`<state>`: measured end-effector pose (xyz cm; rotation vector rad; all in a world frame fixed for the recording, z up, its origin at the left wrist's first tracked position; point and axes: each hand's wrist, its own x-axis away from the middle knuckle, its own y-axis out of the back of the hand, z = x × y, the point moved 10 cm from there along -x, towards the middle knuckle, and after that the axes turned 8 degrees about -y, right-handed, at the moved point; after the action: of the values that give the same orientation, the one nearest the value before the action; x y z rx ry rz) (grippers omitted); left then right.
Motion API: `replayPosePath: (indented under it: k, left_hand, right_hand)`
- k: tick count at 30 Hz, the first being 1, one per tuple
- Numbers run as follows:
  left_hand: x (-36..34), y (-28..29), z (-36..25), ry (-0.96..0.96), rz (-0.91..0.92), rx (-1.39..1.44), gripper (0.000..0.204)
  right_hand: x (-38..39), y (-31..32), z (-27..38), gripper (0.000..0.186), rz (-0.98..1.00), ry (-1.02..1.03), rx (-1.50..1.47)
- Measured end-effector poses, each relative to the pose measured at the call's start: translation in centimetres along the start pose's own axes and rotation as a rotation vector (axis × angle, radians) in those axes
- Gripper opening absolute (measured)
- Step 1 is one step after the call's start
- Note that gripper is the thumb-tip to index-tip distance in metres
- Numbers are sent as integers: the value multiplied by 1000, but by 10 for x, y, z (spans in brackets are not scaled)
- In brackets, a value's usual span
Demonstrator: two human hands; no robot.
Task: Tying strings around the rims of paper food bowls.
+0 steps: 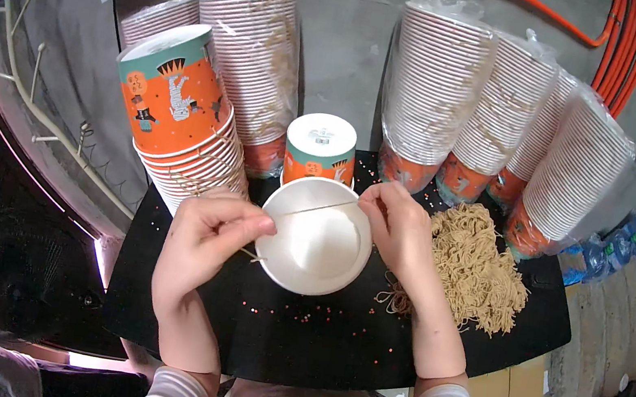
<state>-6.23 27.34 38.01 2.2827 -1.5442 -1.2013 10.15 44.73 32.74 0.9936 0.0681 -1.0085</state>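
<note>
A white-lined paper cup (pixel 301 258) sits open side up at the centre of the black table. My left hand (pixel 209 236), at the cup's left rim, pinches a thin tan cord (pixel 315 207), which stretches across the cup's mouth to my right hand (pixel 400 227). My right hand's closed thumb and fingers grip it at the upper right rim. A short tan end shows below my left fingers. Behind the cup stands an upside-down orange and teal cup (pixel 318 162). A tangled pile of tan cords (pixel 478 280) lies right of my right hand.
A tall stack of printed cups (pixel 167 106) stands at the left. Several plastic-wrapped cup stacks (pixel 434 84) line the back against a grey wall with orange conduits (pixel 612 45). Small pink bits (pixel 325 315) dot the black table (pixel 271 348). Blue plastic bottles (pixel 606 250) are at the right.
</note>
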Motion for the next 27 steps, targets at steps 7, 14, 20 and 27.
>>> replayPosePath:
  k: [7, 14, 20, 27]
  left_hand:
    - [24, 34, -5, -241, -690, 585, 23]
    - [48, 72, -26, -672, -836, 914, 29]
    - [39, 60, -51, -766, -542, 744, 40]
    - [21, 4, -71, -794, -7, 596, 8]
  right_hand:
    - [10, -70, -8, 98, 848, -24, -713]
    - [43, -114, 8, 119, 1084, -135, -969]
    - [58, -138, 11, 123, 1261, -358, -1602]
    - [37, -85, 38, 117, 1014, -552, -1607]
